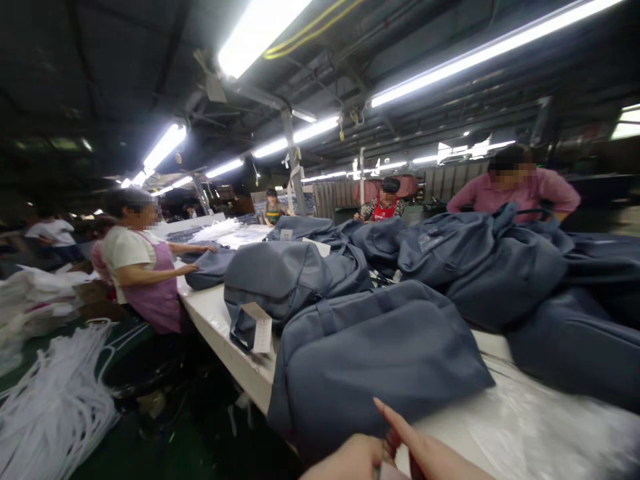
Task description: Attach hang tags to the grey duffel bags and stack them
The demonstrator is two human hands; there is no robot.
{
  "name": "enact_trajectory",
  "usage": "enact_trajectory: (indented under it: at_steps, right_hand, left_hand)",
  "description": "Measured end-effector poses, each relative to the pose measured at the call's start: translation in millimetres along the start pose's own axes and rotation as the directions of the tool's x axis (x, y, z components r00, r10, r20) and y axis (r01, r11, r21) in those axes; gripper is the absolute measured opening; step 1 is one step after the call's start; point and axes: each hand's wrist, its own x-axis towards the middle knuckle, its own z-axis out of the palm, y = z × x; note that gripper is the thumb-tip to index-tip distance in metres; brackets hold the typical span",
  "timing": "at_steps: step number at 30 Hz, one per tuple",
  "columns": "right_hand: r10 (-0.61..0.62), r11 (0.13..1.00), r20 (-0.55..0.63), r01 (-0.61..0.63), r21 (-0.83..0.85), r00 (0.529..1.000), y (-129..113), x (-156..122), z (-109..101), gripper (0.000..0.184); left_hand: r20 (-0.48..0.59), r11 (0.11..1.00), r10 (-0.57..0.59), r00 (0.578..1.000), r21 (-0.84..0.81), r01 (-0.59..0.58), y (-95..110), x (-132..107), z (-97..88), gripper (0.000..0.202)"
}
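At the bottom edge my left hand (pixel 347 459) is curled closed, its fingers meeting those of my right hand. My right hand (pixel 430 448) has its index finger stretched up and to the left, while its other fingers bend in towards the left hand. A small pale piece shows between the two hands, mostly cut off by the frame, and I cannot make out what it is. Just beyond them a dark blue-grey bag (pixel 370 353) lies on the white table (pixel 240 373). Behind it sits another bag (pixel 280 273) with a paper hang tag (pixel 262 333).
More blue-grey bags (pixel 500 260) pile up on the right and far side. Clear plastic film (pixel 550 420) covers the table at lower right. Co-workers stand around the table, one in a purple apron (pixel 155 287) handling a bag. White cords (pixel 60 407) hang in a bundle at lower left.
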Motion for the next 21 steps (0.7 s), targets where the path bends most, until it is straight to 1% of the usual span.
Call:
enact_trajectory:
  at_steps: [2, 3, 5, 6, 8, 9, 11, 12, 14, 17, 19, 21]
  right_hand:
    - [-0.047, 0.999, -0.017, 0.047, 0.023, 0.999, -8, -8, -8, 0.099]
    - [-0.057, 0.997, -0.027, 0.058, 0.042, 0.998, -11, -10, -12, 0.101]
    - [-0.099, 0.991, -0.104, 0.107, 0.077, 0.99, -14, -12, -18, 0.104]
    - [-0.112, 0.988, -0.129, 0.125, 0.095, 0.985, -14, -12, -21, 0.104]
    - [-0.123, 0.986, -0.18, 0.141, 0.092, 0.976, -11, -12, -22, 0.103]
    - [-0.125, 0.987, -0.204, 0.143, 0.078, 0.971, -11, -12, -22, 0.102]
    - [-0.133, 0.989, -0.248, 0.145, 0.034, 0.96, -10, -12, -20, 0.102]
    - [-0.137, 0.989, -0.265, 0.146, 0.014, 0.955, -11, -12, -19, 0.102]
    - [-0.14, 0.99, -0.297, 0.138, -0.028, 0.945, -11, -12, -15, 0.102]
    - [-0.134, 0.99, -0.356, 0.109, -0.089, 0.925, -11, -10, -8, 0.099]
    - [-0.137, 0.989, -0.397, 0.103, -0.107, 0.907, -12, -7, -1, 0.097]
    - [-0.141, 0.99, -0.435, 0.116, -0.084, 0.889, -15, -3, 9, 0.095]
  left_hand:
    - [0.007, 0.999, -0.009, 1.0, -0.045, 0.009, -1, -2, 2.4, 0.043]
    - [-0.026, 0.997, -0.009, 1.0, -0.082, 0.007, -2, -3, 1.4, 0.05]
    - [-0.043, 0.983, -0.035, 0.998, -0.182, 0.027, -4, -4, -5.4, 0.059]
    - [-0.034, 0.975, -0.047, 0.998, -0.221, 0.038, -6, -4, -10.3, 0.057]
    - [-0.014, 0.967, -0.044, 0.999, -0.253, 0.039, -9, -4, -19.7, 0.043]
    - [0.007, 0.968, -0.049, 0.999, -0.248, 0.05, -10, -4, -23.1, 0.038]
    - [0.015, 0.973, -0.058, 0.998, -0.221, 0.06, -9, -5, -26.3, 0.034]
    - [-0.006, 0.981, -0.058, 0.998, -0.186, 0.056, -8, -6, -26.4, 0.034]
    - [-0.093, 0.997, -0.034, 0.995, -0.076, 0.027, -5, -7, -25.6, 0.032]
    - [-0.242, 0.983, 0.068, 0.968, 0.184, -0.023, -1, -9, -23.4, 0.026]
    - [-0.331, 0.926, 0.187, 0.925, 0.375, -0.053, 4, -10, -18.5, 0.025]
    - [-0.396, 0.832, 0.35, 0.849, 0.548, -0.088, 10, -12, -7.9, 0.017]
